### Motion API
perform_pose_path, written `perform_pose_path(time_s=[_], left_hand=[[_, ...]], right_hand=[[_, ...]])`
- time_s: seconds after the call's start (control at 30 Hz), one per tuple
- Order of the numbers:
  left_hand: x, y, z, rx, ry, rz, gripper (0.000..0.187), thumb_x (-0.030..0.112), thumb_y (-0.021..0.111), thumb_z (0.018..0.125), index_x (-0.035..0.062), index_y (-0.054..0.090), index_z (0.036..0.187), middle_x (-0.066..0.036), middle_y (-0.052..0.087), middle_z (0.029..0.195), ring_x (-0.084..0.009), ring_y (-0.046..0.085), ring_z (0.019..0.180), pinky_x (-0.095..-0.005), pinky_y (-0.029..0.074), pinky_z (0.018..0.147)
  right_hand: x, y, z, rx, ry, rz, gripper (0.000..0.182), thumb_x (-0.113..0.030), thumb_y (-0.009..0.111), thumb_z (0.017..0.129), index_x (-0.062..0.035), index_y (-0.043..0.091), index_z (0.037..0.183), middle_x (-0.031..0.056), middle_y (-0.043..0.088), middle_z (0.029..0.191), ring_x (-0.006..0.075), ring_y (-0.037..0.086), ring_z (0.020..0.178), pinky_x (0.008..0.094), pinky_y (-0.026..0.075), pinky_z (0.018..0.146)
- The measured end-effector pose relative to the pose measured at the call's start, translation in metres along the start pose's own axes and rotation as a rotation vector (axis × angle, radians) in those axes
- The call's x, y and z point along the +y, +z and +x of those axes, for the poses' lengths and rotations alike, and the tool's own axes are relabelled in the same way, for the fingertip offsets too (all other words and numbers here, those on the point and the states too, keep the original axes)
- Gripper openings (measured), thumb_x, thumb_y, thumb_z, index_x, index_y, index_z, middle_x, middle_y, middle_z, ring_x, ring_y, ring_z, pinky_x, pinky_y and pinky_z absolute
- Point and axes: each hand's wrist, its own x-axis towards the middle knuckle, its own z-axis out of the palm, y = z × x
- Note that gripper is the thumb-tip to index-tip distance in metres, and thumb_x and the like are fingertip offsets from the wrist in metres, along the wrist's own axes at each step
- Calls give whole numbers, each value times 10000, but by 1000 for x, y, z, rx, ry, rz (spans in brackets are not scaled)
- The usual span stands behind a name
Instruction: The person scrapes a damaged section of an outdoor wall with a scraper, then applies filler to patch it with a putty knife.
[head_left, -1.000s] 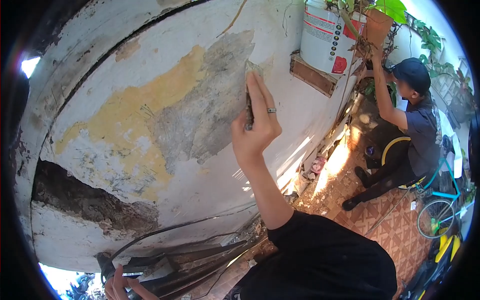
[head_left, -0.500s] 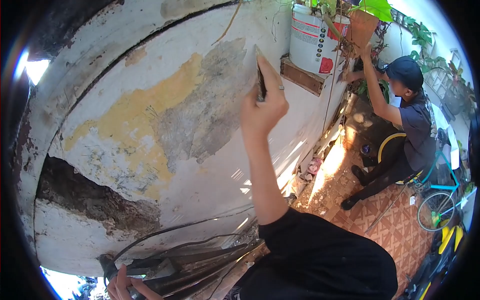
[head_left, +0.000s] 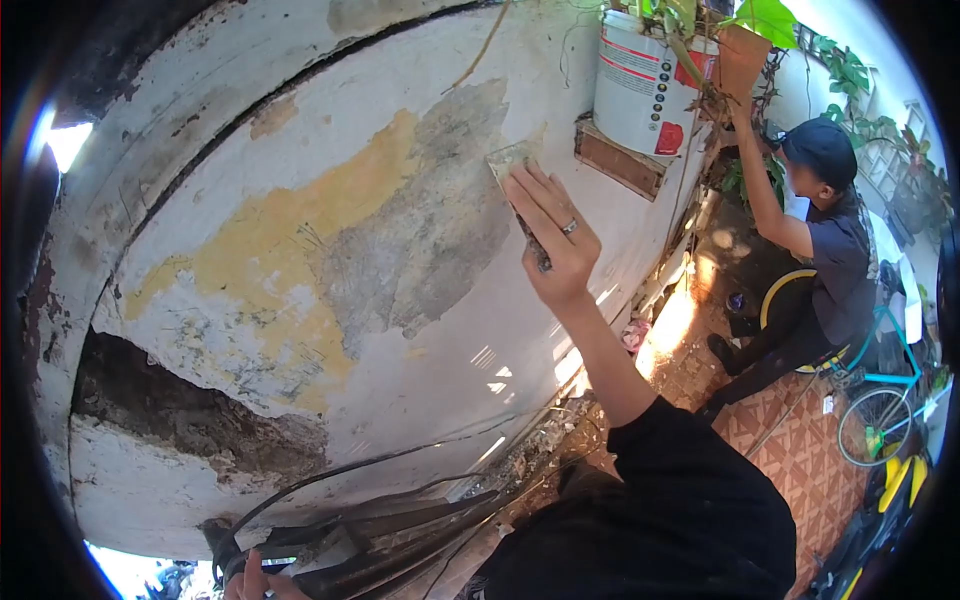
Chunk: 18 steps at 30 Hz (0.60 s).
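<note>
My right hand (head_left: 562,240) is closed around a scraper (head_left: 510,160), its fingers stretched along the tool. The wide blade lies against the wall (head_left: 420,370), at the right edge of a bare grey patch (head_left: 430,215). Left of that patch, yellow paint (head_left: 290,230) shows where the white coat is gone. My left hand (head_left: 262,582) is at the bottom left edge, beside dark pipes or cables (head_left: 380,545); it is partly cut off, and whether it holds anything cannot be made out.
A white bucket with plants (head_left: 645,85) stands on a ledge (head_left: 618,163) at the upper right. Beyond it, a person in a dark cap (head_left: 820,150) reaches up to a clay pot (head_left: 742,62). A bicycle (head_left: 875,425) is at the far right. A deep hole (head_left: 180,400) breaks the lower left wall.
My right hand has moved right and slightly down and turned, and the blade now lies flatter on the wall. My left hand has sunk lower in view. The view has shifted slightly.
</note>
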Motion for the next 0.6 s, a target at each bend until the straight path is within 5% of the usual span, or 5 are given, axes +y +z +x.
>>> perform_pose_path(time_s=[0.27,0.47,0.6], left_hand=[[-2,0,-7,21,-28,116,317,265,594,936,-30,707,908,-133,702,804,-150,474,532,-291,374,458],[4,3,-18,145,-283,48,300,240,644,905,-57,673,867,-95,590,675,-153,476,567,-276,385,481],[-3,1,-20,146,-182,121,281,229,673,882,-51,671,858,-88,541,654,-171,480,597,-289,405,504]], right_hand=[[47,0,2,-9,-346,-62,226,-42,691,747,-80,725,967,58,700,1044,242,667,1000,366,537,878],[47,6,3,55,-371,-46,210,-39,689,764,-67,723,969,75,699,1037,244,673,974,360,544,867],[45,11,-1,87,-344,-40,222,-41,696,757,-65,723,976,75,699,1039,241,674,972,355,547,861]])
